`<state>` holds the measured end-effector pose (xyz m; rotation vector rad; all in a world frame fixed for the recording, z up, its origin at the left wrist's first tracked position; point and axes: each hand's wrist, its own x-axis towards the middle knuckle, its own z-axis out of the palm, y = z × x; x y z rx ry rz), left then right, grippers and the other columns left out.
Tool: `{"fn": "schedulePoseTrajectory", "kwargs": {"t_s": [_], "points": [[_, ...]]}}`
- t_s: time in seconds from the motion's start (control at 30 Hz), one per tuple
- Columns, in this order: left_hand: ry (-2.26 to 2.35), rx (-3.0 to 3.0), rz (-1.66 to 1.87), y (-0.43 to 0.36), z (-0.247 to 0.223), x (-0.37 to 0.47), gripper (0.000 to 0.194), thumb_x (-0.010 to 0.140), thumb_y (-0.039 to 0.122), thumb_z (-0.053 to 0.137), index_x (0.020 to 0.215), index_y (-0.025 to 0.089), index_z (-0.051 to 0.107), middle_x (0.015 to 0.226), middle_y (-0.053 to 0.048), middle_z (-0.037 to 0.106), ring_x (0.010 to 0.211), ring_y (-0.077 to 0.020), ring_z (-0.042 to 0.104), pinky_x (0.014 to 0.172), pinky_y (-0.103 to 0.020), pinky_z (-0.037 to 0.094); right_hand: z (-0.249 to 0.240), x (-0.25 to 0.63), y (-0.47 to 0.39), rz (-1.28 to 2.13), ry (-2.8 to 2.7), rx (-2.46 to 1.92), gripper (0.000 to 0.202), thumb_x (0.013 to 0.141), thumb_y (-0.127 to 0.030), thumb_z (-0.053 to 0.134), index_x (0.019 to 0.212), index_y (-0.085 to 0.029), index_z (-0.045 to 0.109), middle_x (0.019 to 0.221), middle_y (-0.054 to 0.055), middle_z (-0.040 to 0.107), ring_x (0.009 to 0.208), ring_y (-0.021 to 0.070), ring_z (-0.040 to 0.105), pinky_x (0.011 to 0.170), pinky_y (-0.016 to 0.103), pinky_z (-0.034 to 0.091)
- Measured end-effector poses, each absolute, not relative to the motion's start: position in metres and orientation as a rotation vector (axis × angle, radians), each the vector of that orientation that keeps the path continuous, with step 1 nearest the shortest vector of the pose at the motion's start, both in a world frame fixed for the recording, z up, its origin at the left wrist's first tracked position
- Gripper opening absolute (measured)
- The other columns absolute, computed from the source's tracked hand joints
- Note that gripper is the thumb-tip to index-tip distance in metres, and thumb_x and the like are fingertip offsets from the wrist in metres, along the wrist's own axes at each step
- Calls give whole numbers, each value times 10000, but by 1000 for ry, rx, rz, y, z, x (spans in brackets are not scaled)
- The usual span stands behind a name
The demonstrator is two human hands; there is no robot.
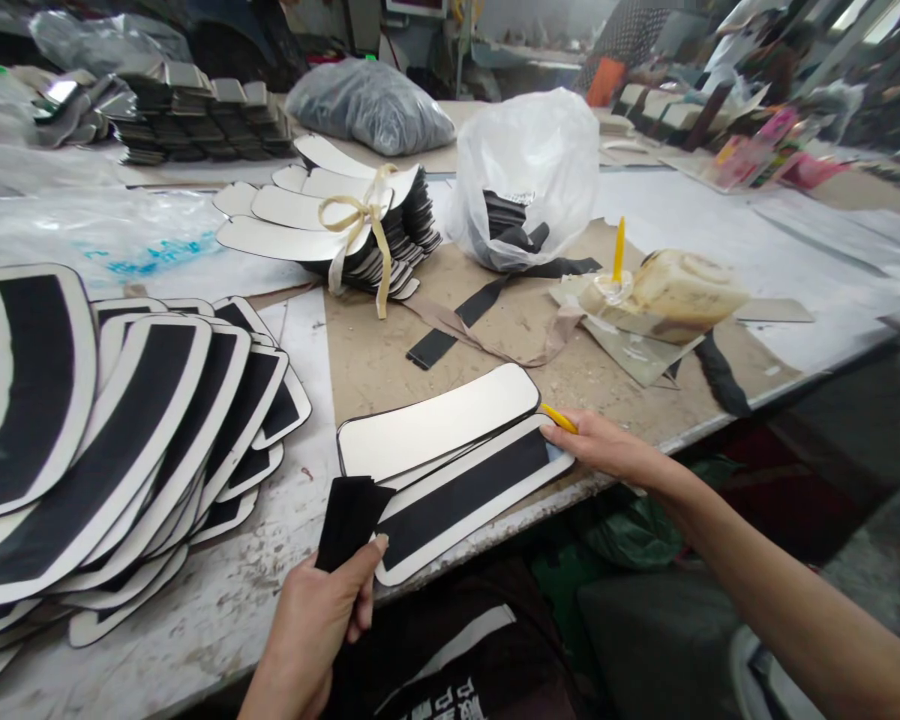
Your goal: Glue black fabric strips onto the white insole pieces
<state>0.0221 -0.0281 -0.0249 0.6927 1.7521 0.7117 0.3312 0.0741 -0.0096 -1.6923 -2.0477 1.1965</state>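
Observation:
My left hand (pixel 319 610) is closed on a bundle of black strips (pixel 351 518), its thumb by the near end of a curved white piece with a black strip (pixel 465 490) on it. At the far end of that piece, my right hand (pixel 600 440) is closed round a yellow stick tool (pixel 559 417), fingertips against the piece. Just behind lies a plain white curved piece (pixel 439 425), partly overlapped. At the left, many curved pieces with black strips (pixel 142 440) lie fanned out.
Behind are a tied stack of white pieces (pixel 307 205), a clear bag (pixel 525 170) with black strips, and a glue container (pixel 682 290) beside an upright yellow stick (pixel 619 250). Loose black strips (pixel 431 348) lie on brown board. The table's front edge (pixel 495 530) runs close by.

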Motion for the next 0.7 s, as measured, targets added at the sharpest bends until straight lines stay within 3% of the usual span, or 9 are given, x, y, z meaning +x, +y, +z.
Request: {"fn": "schedulePoseTrajectory", "kwargs": {"t_s": [0.13, 0.27, 0.4, 0.5, 0.7], "points": [[1698, 711, 746, -31, -21, 15, 527, 638, 506, 669, 319, 179, 406, 315, 4, 384, 350, -95, 345, 407, -237, 262, 6, 329, 69, 1406, -1852, -1621, 386, 818, -548, 474, 755, -175, 550, 672, -7, 524, 611, 136, 469, 559, 239, 365], [1580, 626, 828, -37, -13, 8, 547, 682, 477, 650, 335, 188, 343, 355, 19, 362, 407, -86, 340, 462, -230, 307, 21, 328, 57, 1586, -1556, -1745, 460, 760, -627, 540, 679, -177, 492, 508, -58, 396, 435, 77, 314, 415, 214, 239], [1491, 446, 939, -42, -6, 5, 377, 633, 400, 738, 519, 161, 470, 481, 27, 461, 450, -81, 380, 451, -204, 310, 29, 326, 47, 1612, -1534, -1769, 506, 735, -666, 551, 636, -175, 480, 480, -49, 398, 422, 76, 334, 394, 212, 222], [1437, 373, 1006, -46, -1, 3, 303, 650, 347, 743, 660, 163, 503, 543, 46, 472, 429, -54, 339, 416, -177, 277, 33, 321, 40, 1547, -1575, -1749, 498, 747, -643, 565, 612, -170, 485, 488, -45, 393, 429, 71, 337, 394, 207, 226], [1262, 248, 1124, -57, -2, -7, 280, 617, 288, 759, 625, 136, 524, 514, 44, 466, 407, -36, 343, 383, -148, 289, 21, 312, 21, 1757, -1182, -1592, 387, 787, -530, 607, 681, -181, 477, 501, -63, 343, 429, 51, 241, 390, 189, 173]]}}
